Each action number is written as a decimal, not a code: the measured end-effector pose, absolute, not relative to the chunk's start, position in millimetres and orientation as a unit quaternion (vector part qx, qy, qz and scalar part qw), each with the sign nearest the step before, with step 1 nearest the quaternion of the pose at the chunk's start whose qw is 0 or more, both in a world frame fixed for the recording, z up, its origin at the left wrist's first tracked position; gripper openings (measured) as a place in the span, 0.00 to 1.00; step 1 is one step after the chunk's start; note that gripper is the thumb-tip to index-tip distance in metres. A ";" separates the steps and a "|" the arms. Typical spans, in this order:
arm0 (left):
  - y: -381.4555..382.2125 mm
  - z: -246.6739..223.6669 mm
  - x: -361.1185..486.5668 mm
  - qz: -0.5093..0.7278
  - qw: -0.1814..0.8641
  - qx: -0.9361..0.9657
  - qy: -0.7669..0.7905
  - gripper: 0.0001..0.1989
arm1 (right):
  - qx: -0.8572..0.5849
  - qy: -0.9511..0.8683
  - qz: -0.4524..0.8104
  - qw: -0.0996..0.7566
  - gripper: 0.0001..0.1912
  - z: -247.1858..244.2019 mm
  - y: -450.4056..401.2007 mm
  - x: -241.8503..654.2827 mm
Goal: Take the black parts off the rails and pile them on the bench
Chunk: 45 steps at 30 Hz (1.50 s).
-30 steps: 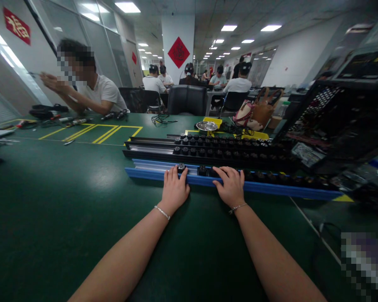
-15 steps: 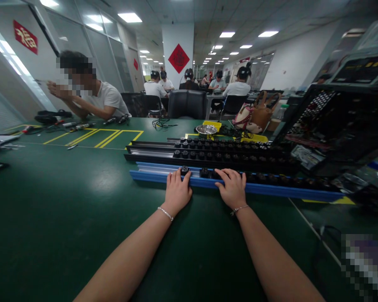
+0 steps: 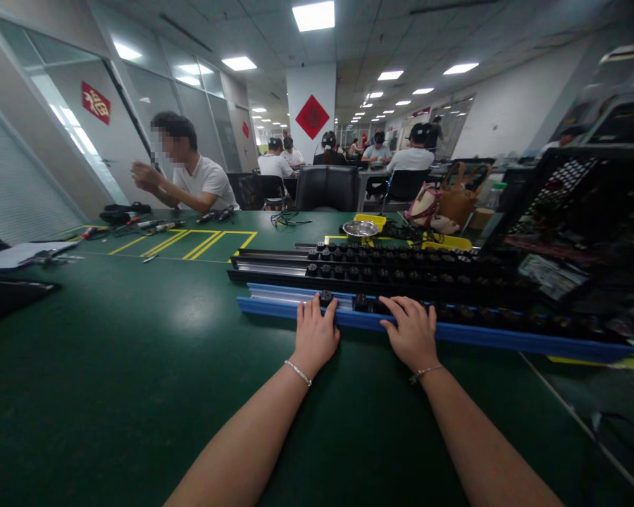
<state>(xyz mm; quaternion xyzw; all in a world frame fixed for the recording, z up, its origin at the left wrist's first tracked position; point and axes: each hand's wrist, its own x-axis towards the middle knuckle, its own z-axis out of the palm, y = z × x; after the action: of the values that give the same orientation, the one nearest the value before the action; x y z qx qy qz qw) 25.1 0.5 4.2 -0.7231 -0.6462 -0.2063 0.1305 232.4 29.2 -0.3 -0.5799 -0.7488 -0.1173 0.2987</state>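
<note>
A long blue rail point(image 3: 275, 310) lies across the green table, with several black round parts seated along its channel. My left hand point(image 3: 315, 331) rests at the rail's near edge, its fingers around a small black part point(image 3: 326, 298) near the left end. To the right, my right hand point(image 3: 411, 331) reaches over the rail, thumb and forefinger apart, fingertips at another black part point(image 3: 381, 305). Between my hands one more black part point(image 3: 361, 303) sits untouched in the channel. Behind the blue rail lie black rails point(image 3: 267, 274) filled with similar parts.
A round metal dish point(image 3: 360, 229) and yellow trays point(image 3: 446, 242) stand behind the rails. A large black perforated case point(image 3: 575, 204) is at the right. A person point(image 3: 206, 183) sits at the far left, near tools and cables point(image 3: 158, 227).
The view has swung left and tilted up, so the table and rails appear further right and lower. Both hands keep about the same places on the blue rail.
</note>
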 end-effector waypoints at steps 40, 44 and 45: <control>1.2 -0.1 16.6 -0.206 0.136 -0.681 -0.689 0.27 | -0.574 -0.747 -0.140 0.305 0.21 -10.9 34.6 236.1; 1.7 -0.6 16.4 -0.210 0.133 -0.681 -0.689 0.28 | -0.575 -0.749 -0.129 0.303 0.20 -9.3 34.1 236.1; 1.8 -0.7 16.4 -0.210 0.132 -0.681 -0.689 0.28 | -0.574 -0.750 -0.125 0.304 0.20 -9.0 34.0 236.1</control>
<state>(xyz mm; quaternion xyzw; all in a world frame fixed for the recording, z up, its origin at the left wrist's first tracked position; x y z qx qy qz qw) 16.4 1.8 -0.7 -0.6806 -0.6894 -0.2096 0.1322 236.1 34.0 -9.0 -0.5743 -0.7498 -0.1253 0.3038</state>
